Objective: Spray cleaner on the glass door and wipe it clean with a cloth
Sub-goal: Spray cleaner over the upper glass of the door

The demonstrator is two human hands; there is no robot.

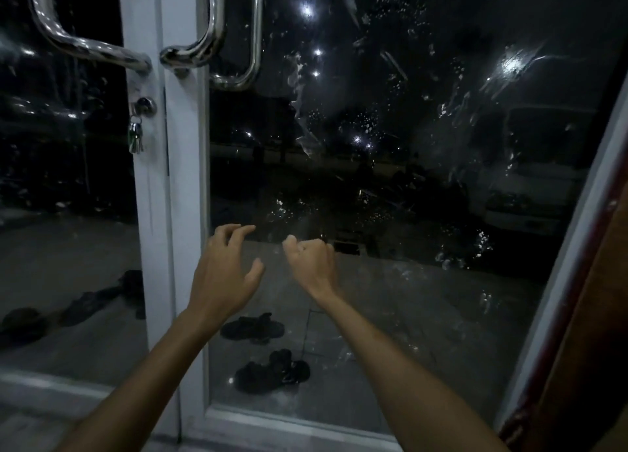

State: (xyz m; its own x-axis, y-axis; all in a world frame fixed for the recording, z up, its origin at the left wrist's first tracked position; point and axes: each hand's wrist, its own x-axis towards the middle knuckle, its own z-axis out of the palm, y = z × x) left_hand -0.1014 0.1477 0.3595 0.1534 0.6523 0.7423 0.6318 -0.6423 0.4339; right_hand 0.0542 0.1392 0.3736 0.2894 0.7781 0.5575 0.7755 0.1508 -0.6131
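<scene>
The glass door (407,128) fills the view, framed in white, with droplets and wet streaks across its upper and right parts. My left hand (224,275) is raised in front of the lower pane beside the white frame, fingers spread and curled, holding nothing. My right hand (312,264) is just to its right, fingers curled into a loose fist close to the glass, with nothing visible in it. No spray bottle or cloth is in view.
Chrome pull handles (210,43) hang at the top on both door leaves, and a lock with a key bunch (136,135) sits on the left leaf. Dark sandals (268,349) lie outside on the floor. A brown curtain (594,315) hangs at the right edge.
</scene>
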